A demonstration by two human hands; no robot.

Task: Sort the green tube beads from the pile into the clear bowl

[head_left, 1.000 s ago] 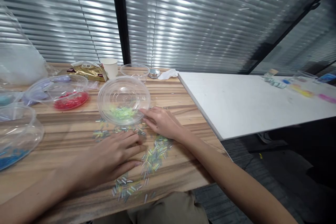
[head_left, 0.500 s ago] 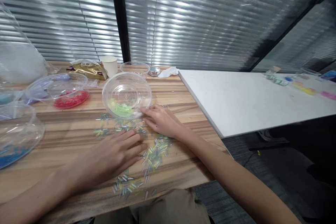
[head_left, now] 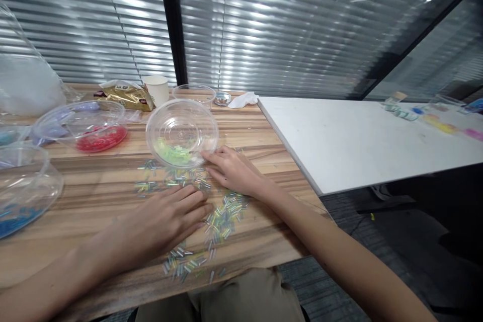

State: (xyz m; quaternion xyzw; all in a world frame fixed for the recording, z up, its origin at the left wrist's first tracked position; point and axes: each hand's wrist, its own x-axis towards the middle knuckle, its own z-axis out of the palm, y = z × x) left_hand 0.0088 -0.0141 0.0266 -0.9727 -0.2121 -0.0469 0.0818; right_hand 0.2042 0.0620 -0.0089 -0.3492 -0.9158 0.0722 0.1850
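A clear plastic bowl [head_left: 183, 123] stands tilted toward me, with a small heap of yellow-green tube beads [head_left: 173, 152] at its low side. My right hand [head_left: 236, 170] is closed at the bowl's lower right rim, the index finger over the edge and another finger below it. Palm down on the table, my left hand [head_left: 169, 219] lies with loosely bent fingers among loose tube beads [head_left: 226, 214]. These beads are yellow, green and bluish, scattered below the bowl and toward the table's front edge. What lies under my left palm is hidden.
Dishes of red beads [head_left: 101, 139] and blue beads [head_left: 18, 220] stand at the left of the wooden table [head_left: 98, 181]. Behind are a gold packet [head_left: 126, 96], a paper cup [head_left: 156, 90], another clear container [head_left: 194, 93] and a tissue [head_left: 243, 100]. A white table [head_left: 339, 146] adjoins on the right.
The view has shifted very slightly. Both hands, the bowl and the loose beads keep nearly the same places.
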